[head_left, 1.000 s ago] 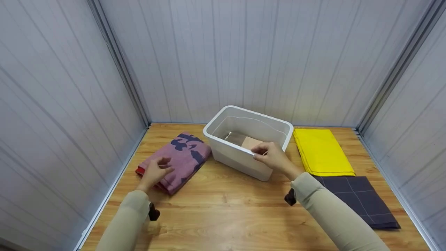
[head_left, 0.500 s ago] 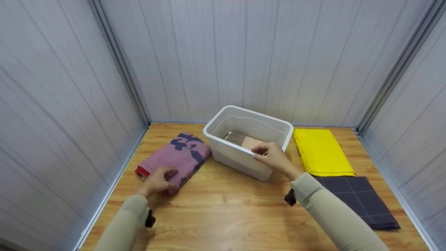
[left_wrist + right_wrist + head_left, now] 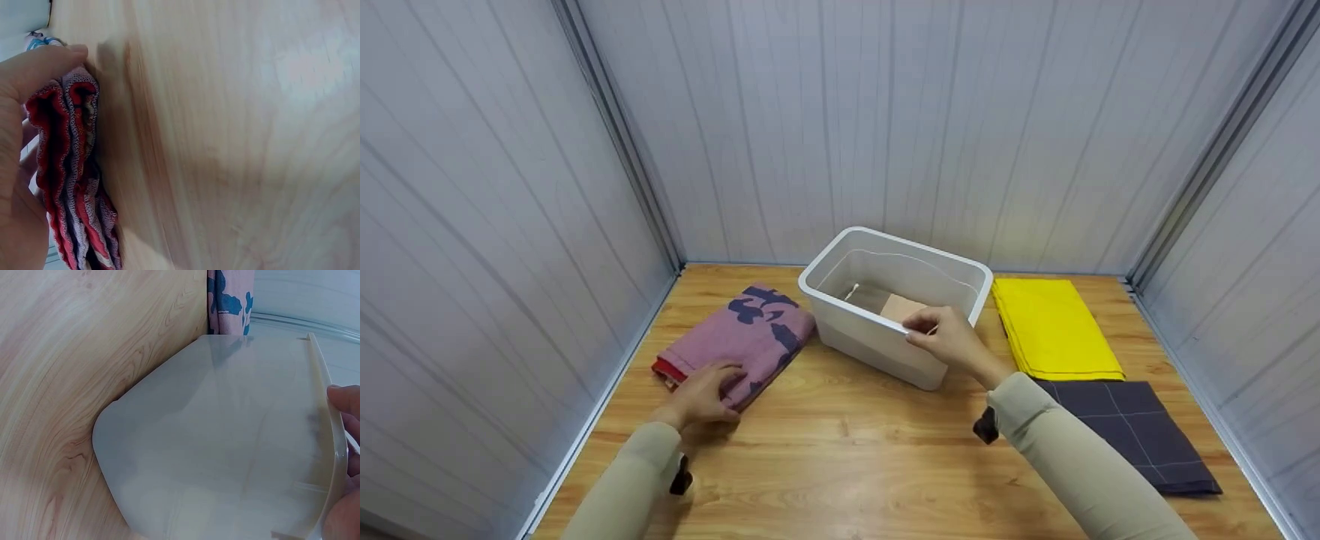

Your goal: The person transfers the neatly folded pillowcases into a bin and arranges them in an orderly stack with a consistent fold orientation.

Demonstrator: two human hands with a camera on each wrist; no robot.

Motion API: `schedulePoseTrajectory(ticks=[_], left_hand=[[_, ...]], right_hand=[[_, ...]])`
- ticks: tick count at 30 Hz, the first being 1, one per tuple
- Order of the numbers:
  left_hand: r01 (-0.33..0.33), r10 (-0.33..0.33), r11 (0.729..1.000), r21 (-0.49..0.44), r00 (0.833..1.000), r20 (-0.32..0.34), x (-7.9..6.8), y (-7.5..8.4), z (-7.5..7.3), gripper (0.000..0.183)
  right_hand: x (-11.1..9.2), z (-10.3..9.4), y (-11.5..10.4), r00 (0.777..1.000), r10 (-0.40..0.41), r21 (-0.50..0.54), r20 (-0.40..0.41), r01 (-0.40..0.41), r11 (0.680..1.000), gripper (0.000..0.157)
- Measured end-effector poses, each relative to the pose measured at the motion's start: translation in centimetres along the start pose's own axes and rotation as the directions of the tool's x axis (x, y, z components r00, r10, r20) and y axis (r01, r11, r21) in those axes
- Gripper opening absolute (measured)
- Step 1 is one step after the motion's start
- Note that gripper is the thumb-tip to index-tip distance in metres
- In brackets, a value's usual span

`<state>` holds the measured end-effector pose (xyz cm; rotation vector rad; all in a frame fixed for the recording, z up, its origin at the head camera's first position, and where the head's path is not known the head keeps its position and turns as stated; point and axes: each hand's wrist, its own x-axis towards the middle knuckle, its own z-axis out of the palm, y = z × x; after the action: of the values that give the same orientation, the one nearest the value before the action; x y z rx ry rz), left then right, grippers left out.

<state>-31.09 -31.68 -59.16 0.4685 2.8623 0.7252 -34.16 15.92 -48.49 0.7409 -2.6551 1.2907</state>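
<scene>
A thick folded pink towel (image 3: 757,330) with dark blue patches and red inner layers lies on the left of the table. My left hand (image 3: 703,394) grips its near end, fingers on top and thumb at the side edge. In the left wrist view, the thumb (image 3: 53,63) crosses the stacked red and grey folds (image 3: 70,152), and the fingers are partly hidden behind them. Right of the towel stands a white plastic bin (image 3: 870,349). My right hand (image 3: 949,337) pinches the bin's near rim, which the right wrist view shows between thumb and fingers.
Inside the bin lie a beige piece (image 3: 901,307) and a thin white cord (image 3: 852,291). A folded yellow cloth (image 3: 1057,326) lies to the right, with a dark checked cloth (image 3: 1132,431) in front of it. Panel walls (image 3: 885,127) enclose the wooden table (image 3: 840,465).
My left hand has come down and slightly toward me, from above the pink towel onto its near end. The right hand and the bin stay in place.
</scene>
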Motion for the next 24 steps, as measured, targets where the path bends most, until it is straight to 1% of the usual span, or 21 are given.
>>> schedulePoseTrajectory(ticks=[3, 8, 12, 15, 19, 22, 24], left_hand=[[-0.040, 0.040, 0.997, 0.059, 0.999, -0.004, 0.1, 0.1, 0.0, 0.083], [-0.033, 0.032, 0.990, 0.138, 0.999, 0.008, 0.4, 0.4, 0.1, 0.083], [0.000, -0.003, 0.988, 0.154, 1.000, 0.016, 0.7, 0.9, 0.3, 0.079], [0.012, -0.010, 0.987, 0.157, 1.000, -0.011, 1.0, 1.3, 0.4, 0.067], [0.012, -0.002, 0.986, 0.167, 0.998, -0.060, 1.3, 2.1, 0.4, 0.045], [0.017, -0.006, 0.990, 0.138, 0.997, -0.077, 1.4, 2.5, 0.2, 0.030], [0.017, -0.010, 0.995, 0.100, 0.997, -0.074, 1.5, 2.6, 0.0, 0.026]], right_hand=[[-0.1, 0.0, 0.0, 1.000, -0.008, 0.002, -0.005, 0.008, 1.000, 0.015], [-0.1, 0.0, -0.1, 1.000, -0.009, 0.006, -0.005, 0.009, 1.000, 0.015], [-0.1, 0.0, 0.0, 1.000, -0.005, -0.002, -0.008, 0.005, 1.000, 0.015], [-0.1, 0.0, 0.0, 1.000, -0.003, -0.001, -0.009, 0.003, 1.000, 0.015], [-0.1, 0.1, 0.0, 1.000, -0.003, 0.003, -0.009, 0.003, 1.000, 0.015], [-0.1, 0.2, 0.1, 1.000, -0.006, 0.002, -0.010, 0.006, 1.000, 0.015], [-0.1, 0.2, 0.1, 1.000, -0.003, 0.006, -0.009, 0.003, 1.000, 0.015]])
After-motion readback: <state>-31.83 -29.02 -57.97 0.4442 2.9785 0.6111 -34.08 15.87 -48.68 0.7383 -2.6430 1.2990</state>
